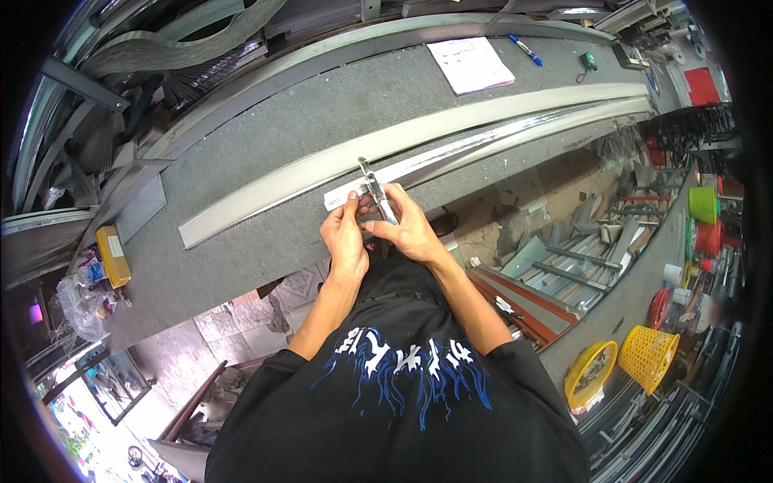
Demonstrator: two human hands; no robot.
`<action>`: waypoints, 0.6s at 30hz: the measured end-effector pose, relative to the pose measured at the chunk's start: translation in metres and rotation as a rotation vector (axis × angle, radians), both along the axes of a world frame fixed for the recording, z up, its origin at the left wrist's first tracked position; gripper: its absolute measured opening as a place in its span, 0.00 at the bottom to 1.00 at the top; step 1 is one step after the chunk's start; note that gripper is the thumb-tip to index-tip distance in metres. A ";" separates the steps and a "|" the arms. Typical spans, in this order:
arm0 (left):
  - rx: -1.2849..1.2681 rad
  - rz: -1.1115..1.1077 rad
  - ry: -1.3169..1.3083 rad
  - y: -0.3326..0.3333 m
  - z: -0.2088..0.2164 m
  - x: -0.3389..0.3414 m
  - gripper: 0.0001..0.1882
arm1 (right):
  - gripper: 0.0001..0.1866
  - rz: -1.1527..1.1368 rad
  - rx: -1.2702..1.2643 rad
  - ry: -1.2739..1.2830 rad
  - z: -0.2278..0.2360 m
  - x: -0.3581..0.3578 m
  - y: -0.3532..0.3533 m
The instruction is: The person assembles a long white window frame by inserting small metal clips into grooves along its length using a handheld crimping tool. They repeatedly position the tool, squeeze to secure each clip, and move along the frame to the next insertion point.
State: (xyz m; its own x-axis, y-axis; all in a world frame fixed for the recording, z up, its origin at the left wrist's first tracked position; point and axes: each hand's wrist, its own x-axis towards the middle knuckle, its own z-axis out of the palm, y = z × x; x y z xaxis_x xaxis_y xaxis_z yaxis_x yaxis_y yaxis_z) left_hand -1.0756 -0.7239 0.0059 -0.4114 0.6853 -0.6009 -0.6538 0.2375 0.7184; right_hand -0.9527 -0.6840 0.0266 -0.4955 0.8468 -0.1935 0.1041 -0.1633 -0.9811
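My left hand (346,233) is closed on the near-left end of a long white profile (336,197), its thumb lying on top. Close beside it, my right hand (409,227) grips a narrow shiny metal piece (382,203) that stands across the profile; its exact kind I cannot make out. The fingertips of both hands almost meet under the profile. From my hands the profile runs off to the right over the grey workbench (266,145). Behind it lies a second long, flat, pale strip (266,191).
On the bench's far side lie a paper pad (469,64), a blue marker (526,50) and a green tape measure (589,61). A yellow box (113,256) is at the left end. Yellow baskets (648,358) and stacked metal profiles (580,262) are at the right.
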 end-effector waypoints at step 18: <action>0.207 -0.062 0.123 -0.011 -0.013 -0.004 0.10 | 0.18 0.133 -0.386 -0.196 -0.008 0.014 -0.022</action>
State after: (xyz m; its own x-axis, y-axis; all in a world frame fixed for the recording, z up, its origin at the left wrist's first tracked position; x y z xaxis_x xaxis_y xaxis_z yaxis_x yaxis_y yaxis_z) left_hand -1.0796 -0.7351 -0.0067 -0.4261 0.8146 -0.3934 -0.5475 0.1140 0.8290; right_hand -0.9385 -0.7060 0.0185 -0.5181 0.6256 -0.5832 0.3264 -0.4857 -0.8109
